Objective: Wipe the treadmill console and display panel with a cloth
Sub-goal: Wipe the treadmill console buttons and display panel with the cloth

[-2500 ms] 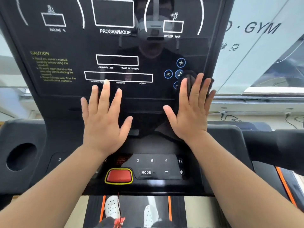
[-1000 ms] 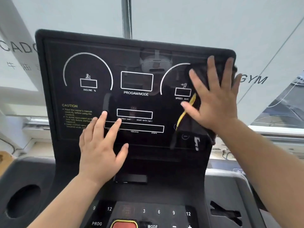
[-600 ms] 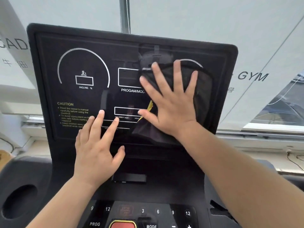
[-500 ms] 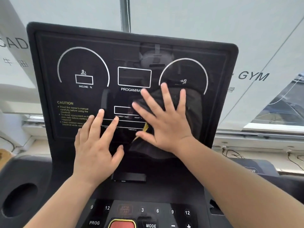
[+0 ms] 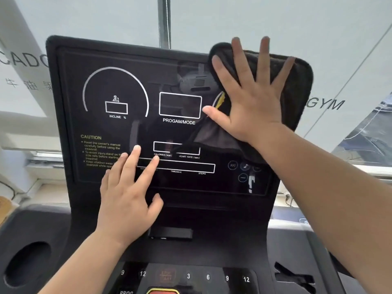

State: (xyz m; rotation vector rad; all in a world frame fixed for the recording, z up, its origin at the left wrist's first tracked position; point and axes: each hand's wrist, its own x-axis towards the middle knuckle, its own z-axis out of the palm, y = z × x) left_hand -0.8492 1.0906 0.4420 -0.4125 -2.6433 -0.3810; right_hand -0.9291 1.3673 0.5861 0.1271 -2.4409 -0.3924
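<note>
The black treadmill display panel [image 5: 101, 60] stands upright in front of me, with white gauge outlines and yellow caution text. A dark cloth [image 5: 297, 85] with a yellow tag covers the panel's top right corner. My right hand [image 5: 250, 102] lies flat on the cloth with fingers spread, pressing it against the panel. My left hand [image 5: 129, 198] rests open on the lower middle of the panel, fingertips near the calories box, holding nothing. The console's key strip [image 5: 207, 276] with numbers runs below.
A round cup holder [image 5: 27, 264] sits in the console's left wing and a slot [image 5: 292, 276] in the right one. A red stop button [image 5: 163, 291] peeks in at the bottom edge. Behind the panel are a frosted window with lettering [image 5: 324, 103] and a metal pole [image 5: 164, 20].
My right hand has swept the cloth from the panel's lower middle up to its top right corner. My left hand has stayed in place on the lower panel.
</note>
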